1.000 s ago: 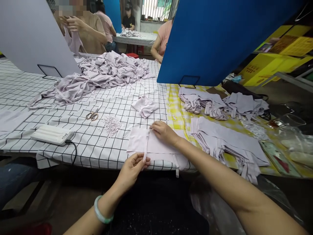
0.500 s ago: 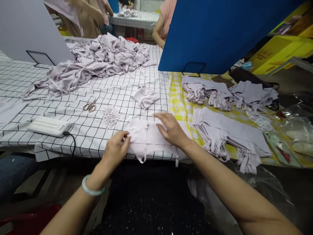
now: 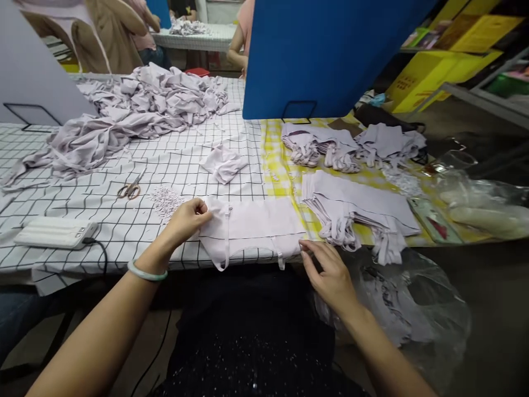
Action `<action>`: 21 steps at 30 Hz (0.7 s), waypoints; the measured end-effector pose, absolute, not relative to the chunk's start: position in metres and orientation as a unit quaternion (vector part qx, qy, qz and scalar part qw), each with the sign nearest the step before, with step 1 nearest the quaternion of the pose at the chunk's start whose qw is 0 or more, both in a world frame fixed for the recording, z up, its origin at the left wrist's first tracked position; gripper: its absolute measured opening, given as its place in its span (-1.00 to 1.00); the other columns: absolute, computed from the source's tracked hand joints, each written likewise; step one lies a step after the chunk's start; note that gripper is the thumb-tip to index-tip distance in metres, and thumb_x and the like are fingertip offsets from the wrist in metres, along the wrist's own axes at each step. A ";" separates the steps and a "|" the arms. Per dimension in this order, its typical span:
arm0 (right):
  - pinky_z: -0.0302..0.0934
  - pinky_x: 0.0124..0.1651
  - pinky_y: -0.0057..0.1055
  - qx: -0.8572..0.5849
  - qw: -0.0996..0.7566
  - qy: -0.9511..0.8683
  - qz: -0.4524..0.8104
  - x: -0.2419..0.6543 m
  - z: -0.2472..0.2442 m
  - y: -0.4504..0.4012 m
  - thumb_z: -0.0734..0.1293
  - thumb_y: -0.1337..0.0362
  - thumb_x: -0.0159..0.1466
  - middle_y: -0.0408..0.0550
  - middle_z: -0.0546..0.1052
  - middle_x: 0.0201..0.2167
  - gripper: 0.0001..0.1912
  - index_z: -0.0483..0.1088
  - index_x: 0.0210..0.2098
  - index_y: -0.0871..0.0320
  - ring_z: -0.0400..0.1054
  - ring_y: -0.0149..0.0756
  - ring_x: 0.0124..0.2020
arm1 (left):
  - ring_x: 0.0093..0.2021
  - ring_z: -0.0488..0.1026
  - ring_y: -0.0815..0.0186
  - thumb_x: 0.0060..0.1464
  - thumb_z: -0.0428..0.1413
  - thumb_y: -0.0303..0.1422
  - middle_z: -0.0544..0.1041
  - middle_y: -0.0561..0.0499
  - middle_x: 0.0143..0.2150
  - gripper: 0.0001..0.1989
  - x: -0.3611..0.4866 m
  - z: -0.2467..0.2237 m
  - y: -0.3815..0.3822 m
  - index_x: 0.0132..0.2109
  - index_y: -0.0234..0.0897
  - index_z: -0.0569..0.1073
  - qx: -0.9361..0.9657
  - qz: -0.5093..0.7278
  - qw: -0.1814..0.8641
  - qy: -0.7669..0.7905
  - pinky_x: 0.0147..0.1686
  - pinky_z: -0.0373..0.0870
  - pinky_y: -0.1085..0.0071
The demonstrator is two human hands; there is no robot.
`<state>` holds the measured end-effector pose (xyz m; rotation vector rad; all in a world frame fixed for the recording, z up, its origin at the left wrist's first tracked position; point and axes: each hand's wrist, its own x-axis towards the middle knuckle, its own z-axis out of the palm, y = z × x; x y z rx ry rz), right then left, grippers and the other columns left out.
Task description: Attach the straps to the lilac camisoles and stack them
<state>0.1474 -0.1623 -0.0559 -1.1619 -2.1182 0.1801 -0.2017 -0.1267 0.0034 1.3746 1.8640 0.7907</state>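
Observation:
A pale pink garment piece [image 3: 260, 218] with two thin straps lies flat at the table's front edge. At its upper left corner, my left hand [image 3: 188, 220] is closed, thumb and fingertips pinching the fabric. My right hand [image 3: 330, 273] is at the lower right corner, thumb and fingers slightly apart, fingertips by the fabric's edge. Left of the garment is a heap of small scraps [image 3: 165, 203], partly behind my left hand. Another crumpled piece [image 3: 223, 164] lies behind it on the checked cloth. To the right is a neat stack of similar garments [image 3: 359, 204] with hanging straps.
Scissors [image 3: 129, 190] and a white power bank [image 3: 55, 232] with a cable lie left. A large fabric heap [image 3: 152, 99], a blue panel [image 3: 322, 55] and a second garment stack [image 3: 320, 143] stand behind. A phone [image 3: 436, 220] lies right. People sit across the table.
The view has shifted right. My left hand has moved up to the garment's upper left corner and closed on it. My right hand has moved from the middle to the lower right corner.

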 end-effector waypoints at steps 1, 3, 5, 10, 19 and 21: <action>0.33 0.04 -0.13 -0.446 0.354 -0.819 0.070 0.148 -0.054 -0.159 0.27 0.39 0.37 0.03 0.58 -0.15 -0.71 0.41 0.06 0.11 0.45 -0.14 -0.10 | -0.57 0.28 0.41 -0.06 0.17 -0.36 0.33 0.15 -0.58 -0.84 -0.193 0.005 -0.122 -0.45 -0.23 0.30 0.515 0.333 0.370 0.698 -0.52 0.18 0.46; 0.34 0.03 -0.12 -0.446 0.358 -0.817 0.071 0.149 -0.051 -0.154 0.26 0.39 0.37 0.03 0.59 -0.15 -0.71 0.42 0.06 0.11 0.46 -0.13 -0.10 | -0.59 0.31 0.41 -0.05 0.17 -0.37 0.33 0.15 -0.58 -0.83 -0.171 0.007 -0.110 -0.45 -0.24 0.29 0.502 0.365 0.408 0.669 -0.54 0.21 0.47; 0.35 0.02 -0.11 -0.451 0.361 -0.813 0.075 0.151 -0.050 -0.150 0.25 0.37 0.38 0.03 0.59 -0.16 -0.72 0.42 0.06 0.11 0.46 -0.13 -0.11 | -0.59 0.37 0.38 -0.03 0.17 -0.40 0.38 0.11 -0.57 -0.84 -0.148 0.009 -0.099 -0.43 -0.24 0.30 0.503 0.356 0.436 0.656 -0.53 0.27 0.45; 0.37 0.05 -0.09 -0.477 0.373 -0.791 0.089 0.158 -0.057 -0.156 0.24 0.35 0.39 0.04 0.59 -0.12 -0.71 0.43 0.07 0.09 0.47 -0.13 -0.07 | -0.50 0.45 0.27 0.07 0.17 -0.25 0.49 0.01 -0.51 -0.77 -0.130 0.010 -0.086 -0.43 -0.23 0.33 0.587 0.241 0.338 0.695 -0.46 0.28 0.37; 0.41 0.02 -0.10 -0.435 0.400 -0.792 0.154 0.124 -0.054 -0.163 0.24 0.39 0.38 0.04 0.60 -0.11 -0.70 0.42 0.07 0.10 0.49 -0.15 -0.08 | -0.43 0.41 0.22 -0.06 0.22 -0.24 0.50 0.00 -0.47 -0.78 -0.157 -0.002 -0.088 -0.45 -0.20 0.34 0.583 0.100 0.221 0.775 -0.48 0.14 0.38; 0.42 0.00 -0.10 -0.425 0.399 -0.797 0.160 0.121 -0.050 -0.162 0.24 0.41 0.38 0.04 0.60 -0.12 -0.69 0.40 0.08 0.10 0.49 -0.15 -0.09 | -0.50 0.38 0.28 -0.08 0.19 -0.35 0.45 0.05 -0.55 -0.79 -0.149 -0.005 -0.087 -0.49 -0.20 0.28 0.573 0.145 0.259 0.764 -0.50 0.15 0.41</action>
